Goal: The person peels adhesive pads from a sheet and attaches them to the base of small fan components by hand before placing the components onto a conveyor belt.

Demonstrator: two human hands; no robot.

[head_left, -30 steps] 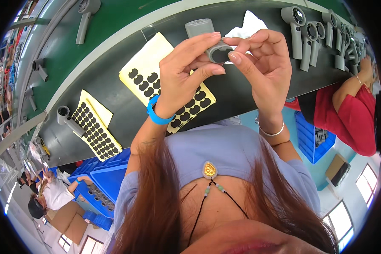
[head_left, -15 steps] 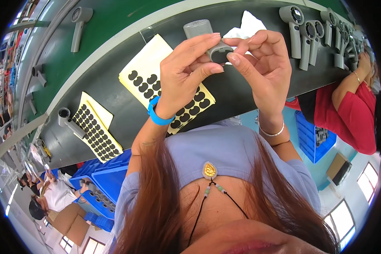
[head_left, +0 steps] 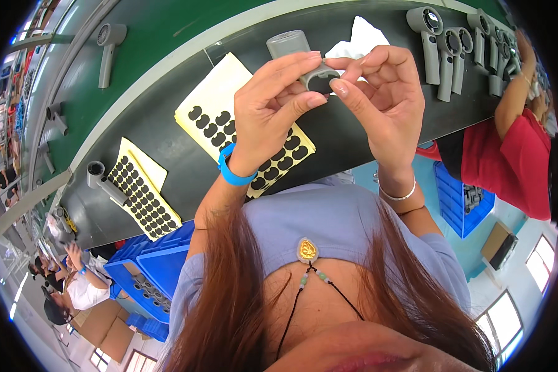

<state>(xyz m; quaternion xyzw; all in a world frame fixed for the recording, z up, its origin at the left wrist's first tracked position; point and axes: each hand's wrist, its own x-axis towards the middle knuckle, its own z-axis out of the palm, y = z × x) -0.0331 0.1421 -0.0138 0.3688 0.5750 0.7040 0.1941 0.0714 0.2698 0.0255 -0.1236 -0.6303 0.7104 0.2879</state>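
My left hand (head_left: 273,102) is closed round a grey handheld fan (head_left: 310,70), one end of it turned up toward me. On that end sits a black oval sticker (head_left: 322,82). My right hand (head_left: 384,93) pinches the same end, thumb at the sticker's edge and index finger at the upper rim. A grey rounded part (head_left: 288,43) shows beyond my left fingers; the hand hides whether it belongs to the held fan. Under my left forearm lies a yellow sheet (head_left: 214,80) with rows of black oval stickers.
A white cloth (head_left: 359,40) lies behind my right hand. Several grey fans (head_left: 429,49) stand at the right, near a person in red (head_left: 508,155). To the left, another fan (head_left: 105,183) rests on a smaller sticker sheet (head_left: 144,186). A green conveyor belt (head_left: 161,37) runs beyond the table.
My hands stay nearly still on the fan, with only slight finger shifts. At the right, the person in red has stretched an arm farther toward the belt.
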